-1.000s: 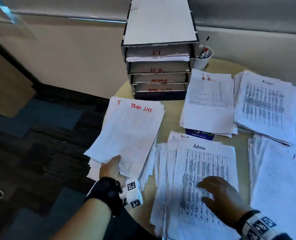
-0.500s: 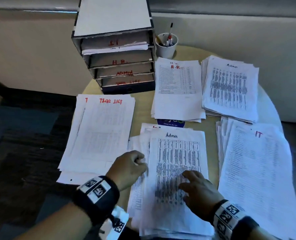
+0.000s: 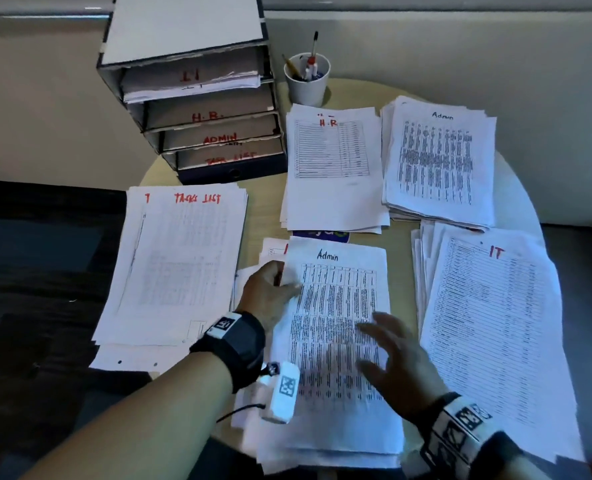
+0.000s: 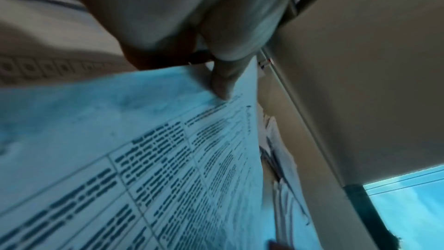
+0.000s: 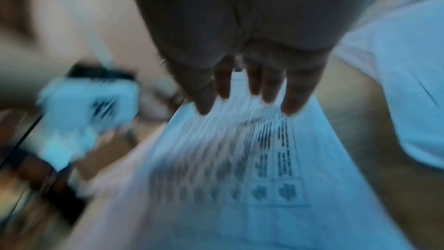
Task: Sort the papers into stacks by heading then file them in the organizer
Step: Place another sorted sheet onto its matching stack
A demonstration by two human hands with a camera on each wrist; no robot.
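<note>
The sorting looks far along, but the filing has hardly begun. Four sorted stacks lie on the round table [image 3: 516, 188]: the Tasks List stack [image 3: 180, 261] at the left, the H.R. stack [image 3: 332, 174] beside the organizer [image 3: 197, 109], a far Admin stack [image 3: 440, 164] to the right of it, and the IT stack [image 3: 495, 327] at the right edge. In front of the person is the unsorted pile [image 3: 325, 393], still thick, and its top sheet [image 3: 343, 299] carries the heading Admin.

The left hand [image 3: 270, 296] pinches the left edge of this top sheet, with the fingers curled under the paper and the thumb [image 4: 222, 85] pressing on the printed side. The right hand [image 3: 396, 365] is spread with straight fingers [image 5: 295, 100] over the lower part of the same sheet; this view is blurred, so I cannot tell whether they press the paper or only hover just above it.

In the organizer, only the top tray marked IT holds some papers. The trays marked H.R., Admin and Tasks List seem to hold none, though their insides are dark. So I judge that this sheet belongs on the far Admin stack, the rest of the pile must still be sorted, and then all four stacks must go into their trays. A cup with pens [image 3: 306, 77] stands behind the H.R. stack.
</note>
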